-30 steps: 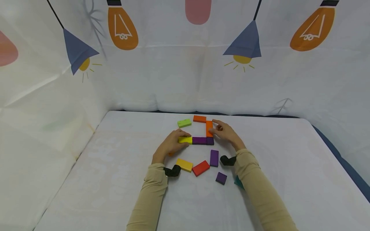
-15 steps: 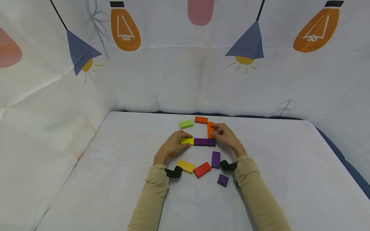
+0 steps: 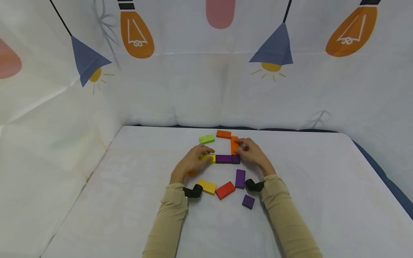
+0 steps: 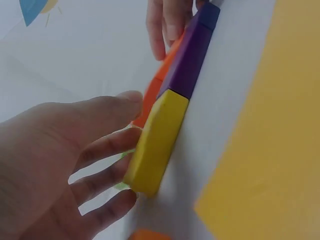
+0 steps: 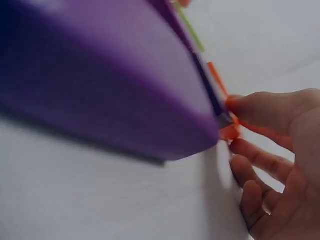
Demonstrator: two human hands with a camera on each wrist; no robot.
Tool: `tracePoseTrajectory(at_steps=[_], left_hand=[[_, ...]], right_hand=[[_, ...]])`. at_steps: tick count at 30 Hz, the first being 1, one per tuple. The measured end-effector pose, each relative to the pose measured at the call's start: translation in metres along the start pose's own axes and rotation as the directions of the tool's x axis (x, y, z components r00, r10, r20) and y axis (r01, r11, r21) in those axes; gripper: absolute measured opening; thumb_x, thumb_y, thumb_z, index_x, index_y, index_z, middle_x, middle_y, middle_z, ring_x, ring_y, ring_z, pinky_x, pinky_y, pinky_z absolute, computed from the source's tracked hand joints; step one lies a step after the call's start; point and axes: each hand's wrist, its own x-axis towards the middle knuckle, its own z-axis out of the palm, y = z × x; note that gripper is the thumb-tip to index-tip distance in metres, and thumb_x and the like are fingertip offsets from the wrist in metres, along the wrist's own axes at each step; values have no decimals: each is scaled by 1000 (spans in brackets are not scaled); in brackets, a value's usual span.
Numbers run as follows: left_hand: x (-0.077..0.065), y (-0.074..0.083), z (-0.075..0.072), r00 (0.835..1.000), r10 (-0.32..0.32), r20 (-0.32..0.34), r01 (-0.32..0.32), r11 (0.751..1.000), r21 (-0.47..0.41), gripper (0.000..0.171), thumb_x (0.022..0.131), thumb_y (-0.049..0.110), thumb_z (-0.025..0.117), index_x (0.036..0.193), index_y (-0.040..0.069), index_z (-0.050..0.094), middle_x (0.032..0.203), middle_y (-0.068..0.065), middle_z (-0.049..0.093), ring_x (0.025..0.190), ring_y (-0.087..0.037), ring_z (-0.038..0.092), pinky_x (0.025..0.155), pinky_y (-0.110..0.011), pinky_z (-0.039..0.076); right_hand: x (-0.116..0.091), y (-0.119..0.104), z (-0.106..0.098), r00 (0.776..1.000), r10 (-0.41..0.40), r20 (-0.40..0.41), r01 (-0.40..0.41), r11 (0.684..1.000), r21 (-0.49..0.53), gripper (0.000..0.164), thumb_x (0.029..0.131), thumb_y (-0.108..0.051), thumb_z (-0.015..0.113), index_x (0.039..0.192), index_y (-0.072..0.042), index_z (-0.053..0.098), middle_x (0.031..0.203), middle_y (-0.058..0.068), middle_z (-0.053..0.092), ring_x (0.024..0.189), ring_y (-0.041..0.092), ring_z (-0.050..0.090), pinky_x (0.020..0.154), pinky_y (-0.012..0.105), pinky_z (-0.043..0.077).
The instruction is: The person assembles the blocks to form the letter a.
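Note:
My left hand (image 3: 190, 159) hovers around the left end of a yellow block (image 4: 160, 145), its thumb raised and fingers loosely spread beside it. That block ends a row with a purple block (image 3: 223, 159) and a short dark purple block (image 3: 236, 159), set end to end. From the row's right end an orange block (image 3: 233, 145) runs toward the back; my right hand (image 3: 256, 154) pinches its right side between thumb and index finger. Another orange block (image 3: 223, 134) touches its far end. A lime green block (image 3: 207, 138) lies just behind the left hand.
In front of the row lie a golden yellow block (image 3: 207, 186), a red block (image 3: 225, 190), a purple block (image 3: 240, 178) and a small purple block (image 3: 248, 201). One orange block (image 3: 191, 173) is partly hidden by the left wrist. A white curtain hangs behind the white table (image 3: 129, 200).
The left thumb and fingers have loosened from the yellow block. My right index finger has drawn in toward the thumb along the orange block. The blocks stay where they were.

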Motion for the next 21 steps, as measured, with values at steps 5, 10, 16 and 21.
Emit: tracePoseTrajectory(at_steps=[5,10,16,21], left_hand=[[7,9,-3,996,40,-86,-36,998,51,27,94,24,58,119,16,64,118,-4,58,111,-22,52,97,-43,43],[9,15,-6,988,75,-139,-60,992,110,27,93,24,60,118,15,65,118,-5,58,109,-23,54,94,-42,45],[16,19,-5,982,114,-152,-91,985,150,27,93,24,60,118,13,64,120,-7,58,112,-25,53,95,-40,46],[30,24,-11,976,160,-151,-128,972,198,28,93,22,60,119,11,64,120,-7,57,114,-25,52,97,-41,46]], right_hand=[[-2,-1,-3,999,-27,16,28,999,-22,45,92,-22,59,134,-8,50,123,17,48,103,31,50,86,38,44],[-2,-2,-1,1000,-10,12,10,1000,-20,45,92,-23,58,134,-10,50,125,15,47,104,30,48,86,38,42],[0,1,-2,999,16,38,-16,1000,-5,46,94,-26,57,138,-14,46,132,15,43,109,31,46,91,43,42],[1,4,-1,999,15,52,-15,1000,-1,48,94,-26,57,138,-13,46,132,16,42,109,31,45,91,42,41]])
